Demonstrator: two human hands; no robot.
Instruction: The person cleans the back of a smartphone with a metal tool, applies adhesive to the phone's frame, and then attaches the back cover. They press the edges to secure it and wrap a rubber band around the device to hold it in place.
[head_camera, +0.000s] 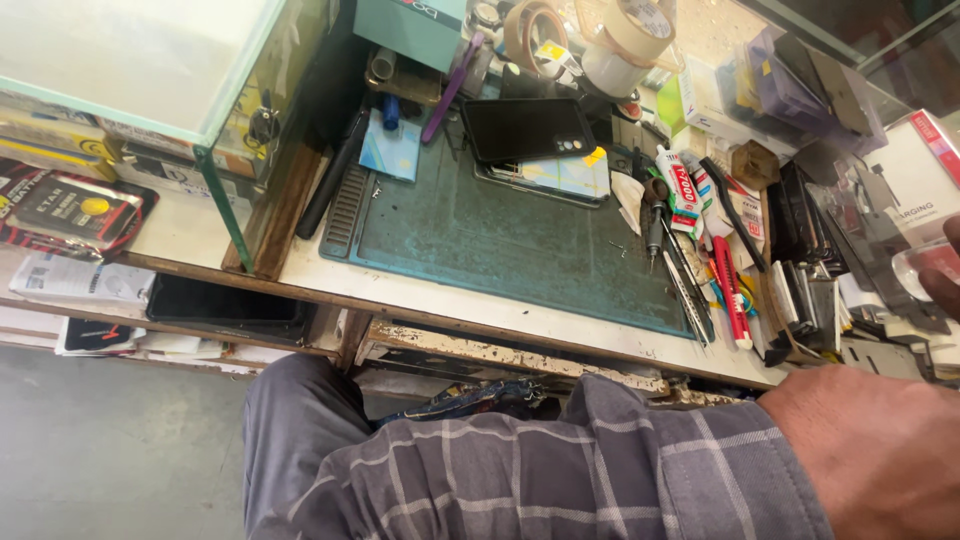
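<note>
Sleeve first: my right forearm (700, 470) in grey check lies across the near edge, right below the counter lip. My right hand (948, 272) shows only as a dark fingertip at the far right edge, touching a clear plastic piece (918, 268). Whether I'm pinching it or just resting on it, I cannot tell. My left hand is out of sight.

Risk, as I judge it: that clear piece sits over a heap of loose phone parts (810, 290), so a slip could drop it in among them. My sleeve is also close to the red-handled tool (730, 290) and screwdriver (652, 225) on the right of the teal mat (500, 240), and a careless sweep could knock them off the near edge. The dark phone (525, 128) lies far back on the mat, well apart from my arm.

Containers now. The glass case (225, 110) on the far left looks pale inside, with nothing I can make out. The dark tray (225, 300) under the counter is too shadowed to read. The teal box (410, 25) at the far edge is closed, with tape rolls (630, 30) just beside it.
</note>
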